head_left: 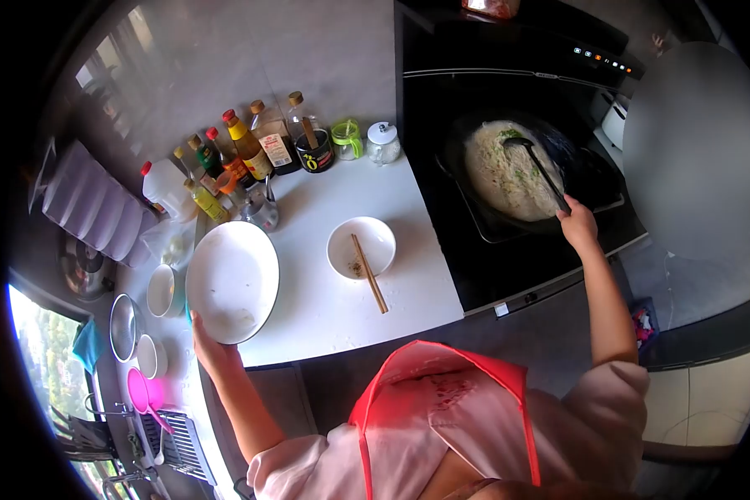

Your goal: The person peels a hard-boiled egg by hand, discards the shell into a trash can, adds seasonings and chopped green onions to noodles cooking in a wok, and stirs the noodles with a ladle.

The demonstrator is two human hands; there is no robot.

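Note:
My left hand (212, 340) grips the lower left rim of a large white plate (233, 283), which is tilted over the counter's left part. My right hand (577, 223) is closed around the handle of a black ladle (545, 173). The ladle's head rests in a dark wok (550, 137) on the stove, among pale, cloudy food (504, 175) with green bits. Between the plate and the stove stands a white bowl (373, 242) with dark specks inside. A pair of wooden chopsticks (368, 271) lies across its rim.
Sauce bottles (246, 146) and jars (383, 146) line the wall behind the counter (308, 321). Bowls (165, 292), a pink strainer (144, 388) and a drying rack (179, 442) are at the left. The black stove's edge (525, 292) is at the right.

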